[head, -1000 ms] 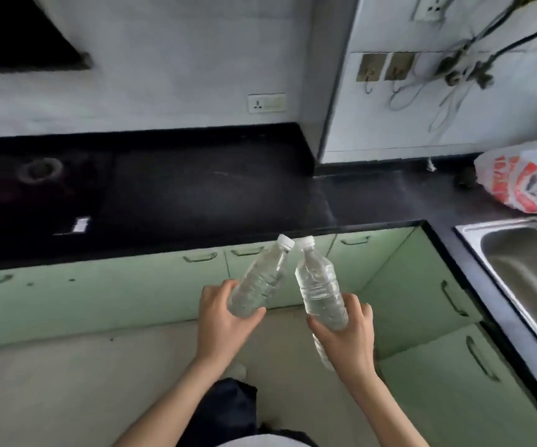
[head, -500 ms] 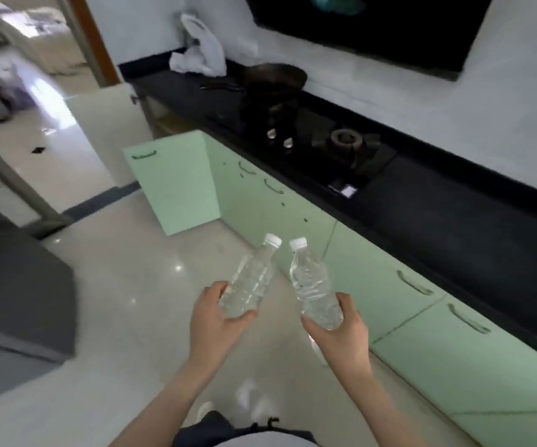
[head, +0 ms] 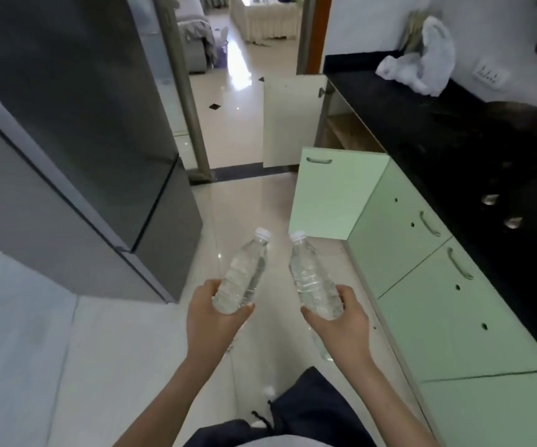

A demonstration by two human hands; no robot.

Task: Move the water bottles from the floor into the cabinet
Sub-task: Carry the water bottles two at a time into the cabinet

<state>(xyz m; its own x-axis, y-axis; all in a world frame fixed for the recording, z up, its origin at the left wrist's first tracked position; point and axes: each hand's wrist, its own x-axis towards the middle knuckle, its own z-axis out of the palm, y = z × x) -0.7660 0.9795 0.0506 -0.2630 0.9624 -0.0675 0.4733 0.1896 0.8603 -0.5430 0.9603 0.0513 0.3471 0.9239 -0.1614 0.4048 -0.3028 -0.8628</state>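
I hold two clear plastic water bottles with white caps, tilted forward above the floor. My left hand point(head: 210, 314) grips the base of the left bottle point(head: 244, 272). My right hand point(head: 341, 321) grips the base of the right bottle point(head: 309, 272). The two bottles are apart, caps pointing ahead. Further ahead on the right, an open cabinet point(head: 347, 130) under the black counter shows a wooden shelf, with a white door point(head: 289, 121) and a green door point(head: 331, 195) swung out into the aisle.
A tall grey fridge point(head: 77, 133) stands on the left. Green cabinet fronts point(head: 447, 301) and the black counter point(head: 454, 137) run along the right, with a white plastic bag point(head: 422, 66) on the counter. The glossy floor aisle point(head: 248, 201) leads to a doorway.
The view has swung left from the counter corner and sink to face down the aisle toward the open cabinet. Both hands still hold the bottles in the same pose.
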